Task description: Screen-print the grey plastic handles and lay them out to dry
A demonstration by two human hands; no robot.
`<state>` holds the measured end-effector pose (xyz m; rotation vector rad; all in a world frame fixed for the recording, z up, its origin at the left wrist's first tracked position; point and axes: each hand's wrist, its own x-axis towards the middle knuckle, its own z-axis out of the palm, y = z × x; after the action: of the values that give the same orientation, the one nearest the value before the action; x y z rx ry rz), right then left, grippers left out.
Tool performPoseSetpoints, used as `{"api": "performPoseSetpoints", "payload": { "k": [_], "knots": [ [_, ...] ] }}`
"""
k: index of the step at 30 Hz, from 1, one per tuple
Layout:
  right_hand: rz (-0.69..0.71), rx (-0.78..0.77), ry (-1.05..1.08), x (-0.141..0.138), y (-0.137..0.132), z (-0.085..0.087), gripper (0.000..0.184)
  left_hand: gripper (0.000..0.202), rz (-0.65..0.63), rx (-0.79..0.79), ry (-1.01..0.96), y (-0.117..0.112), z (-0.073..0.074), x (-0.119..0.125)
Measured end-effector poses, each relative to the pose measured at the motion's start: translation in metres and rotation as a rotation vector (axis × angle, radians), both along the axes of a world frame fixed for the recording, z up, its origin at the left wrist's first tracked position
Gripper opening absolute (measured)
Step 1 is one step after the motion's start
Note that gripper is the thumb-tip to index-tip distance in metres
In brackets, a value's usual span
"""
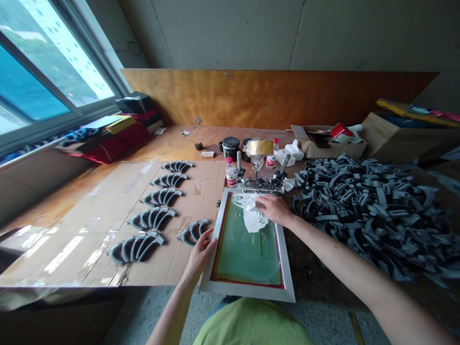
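My right hand (273,210) presses a crumpled white rag (251,215) onto the green mesh (244,254) of a silver-framed silkscreen, whose frame (247,289) lies flat with red tape around the mesh. My left hand (200,254) grips the frame's left rail. Just beyond its fingers lies a grey curved moulded part (193,231) on flattened cardboard (89,249). Several matching parts sit in a row farther left. A metal hinge clamp (262,187) holds the screen's far edge.
A large heap of grey moulded parts (366,211) covers the table's right side. Beyond the clamp stand a plastic bottle (231,172), a black ink tin (230,147) and a tape roll (259,147). Cardboard boxes (330,148) sit at back right. A window is at left.
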<state>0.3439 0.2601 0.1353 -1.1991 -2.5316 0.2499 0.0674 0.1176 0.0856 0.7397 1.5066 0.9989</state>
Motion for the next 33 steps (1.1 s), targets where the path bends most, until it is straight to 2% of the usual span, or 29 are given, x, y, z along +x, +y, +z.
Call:
{"api": "performPoseSetpoints", "payload": {
  "k": [2, 4, 6, 8, 10, 12, 14, 17, 19, 21, 22, 23, 24, 25, 28, 29, 30, 31, 33],
  "knots": [
    [-0.123, -0.008, -0.007, -0.007, 0.026, 0.012, 0.049, 0.092, -0.01, 0.0, 0.0, 0.001, 0.022, -0.002],
    [-0.228, 0.02, -0.015, -0.004, 0.047, 0.021, 0.063, 0.079, -0.026, 0.028, 0.021, 0.004, 0.046, -0.005],
    [-0.327, 0.097, 0.053, 0.014, 0.06, 0.024, 0.059, 0.062, -0.033, 0.084, 0.075, 0.012, 0.069, -0.009],
    [-0.446, 0.152, 0.165, 0.041, 0.064, 0.02, 0.046, 0.055, -0.017, 0.172, 0.074, 0.026, 0.088, -0.01],
    [-0.555, 0.115, 0.218, 0.065, 0.057, 0.004, 0.033, 0.05, 0.021, 0.323, -0.019, 0.046, 0.104, -0.007],
    [-0.582, 0.028, 0.198, 0.078, 0.038, -0.021, 0.024, 0.044, 0.05, 0.454, -0.123, 0.068, 0.119, -0.001],
    [-0.511, -0.04, 0.163, 0.076, 0.014, -0.049, 0.021, 0.043, 0.042, 0.496, -0.169, 0.088, 0.132, 0.005],
    [-0.297, -0.081, 0.067, 0.057, -0.018, -0.077, 0.044, 0.049, 0.043, 0.501, -0.21, 0.104, 0.139, 0.011],
    [-0.198, -0.087, -0.016, 0.043, -0.03, -0.079, 0.045, 0.049, 0.127, 0.502, -0.228, 0.1, 0.128, 0.018],
    [-0.188, -0.083, -0.056, 0.029, -0.04, -0.069, 0.026, 0.054, 0.13, 0.371, -0.233, 0.081, 0.105, 0.03],
    [-0.201, -0.071, -0.054, 0.022, -0.046, -0.061, 0.017, 0.058, 0.072, 0.251, -0.236, 0.069, 0.091, 0.038],
    [-0.207, -0.049, -0.045, 0.013, -0.055, -0.052, 0.012, 0.063, -0.042, 0.095, -0.242, 0.055, 0.075, 0.048],
    [-0.195, -0.011, -0.033, 0.003, -0.066, -0.045, 0.009, 0.067, -0.161, -0.055, -0.26, 0.04, 0.061, 0.059],
    [-0.16, 0.032, -0.019, -0.008, -0.078, -0.038, 0.01, 0.07, -0.202, -0.148, -0.283, 0.026, 0.047, 0.069],
    [0.161, 0.12, 0.005, -0.032, -0.108, -0.033, 0.013, 0.06, -0.133, -0.206, -0.336, -0.004, 0.015, 0.081],
    [0.23, 0.119, 0.019, -0.032, -0.111, -0.036, 0.016, 0.056, -0.082, -0.195, -0.325, -0.01, 0.006, 0.075],
    [0.233, 0.102, 0.029, -0.024, -0.109, -0.039, 0.019, 0.053, -0.031, -0.19, -0.297, -0.013, -0.002, 0.064],
    [0.162, 0.076, 0.025, -0.01, -0.103, -0.044, 0.019, 0.05, 0.029, -0.196, -0.251, -0.015, -0.011, 0.047],
    [-0.145, 0.014, -0.052, 0.036, -0.083, -0.054, 0.017, 0.046, 0.158, -0.251, -0.138, -0.017, -0.032, 0.004]
  ]
}}
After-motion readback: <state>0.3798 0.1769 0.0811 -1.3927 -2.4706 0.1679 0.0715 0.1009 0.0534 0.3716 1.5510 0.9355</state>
